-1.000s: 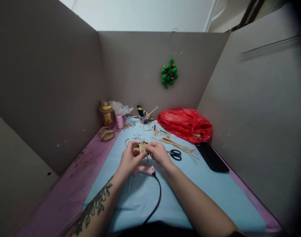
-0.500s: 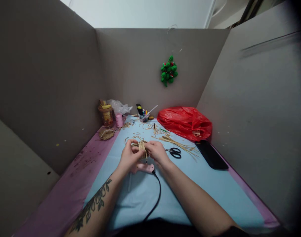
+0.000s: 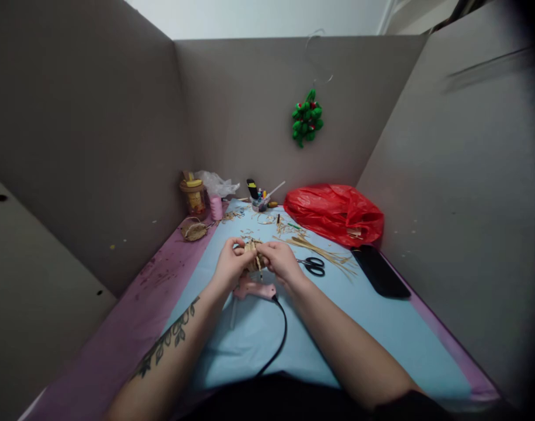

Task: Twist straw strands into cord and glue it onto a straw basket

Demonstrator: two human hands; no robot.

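Between my two hands is a small straw-coloured woven piece (image 3: 252, 264), partly covered by the fingers. My left hand (image 3: 233, 258) grips its left side, thumb on the front. My right hand (image 3: 279, 262) pinches its right edge, fingertips pressed together. Just below lies a pink hot glue gun (image 3: 255, 289) with a clear glue stick (image 3: 233, 313) and a black cord (image 3: 283, 336). Black-handled scissors (image 3: 314, 266) rest to the right of my right hand. Behind them spread loose straw strands (image 3: 324, 252).
A black phone-like slab (image 3: 380, 272) and a red plastic bag (image 3: 332, 210) are at the right. A pen cup (image 3: 260, 203), pink thread spool (image 3: 216, 208), lidded jar (image 3: 194, 199) and woven straw piece (image 3: 194, 231) stand or lie farther back. Grey partitions (image 3: 249, 117) enclose the table.
The view has shifted slightly, so the surroundings appear a little higher and farther right. My hands keep hold of the woven piece, which looks turned somewhat.
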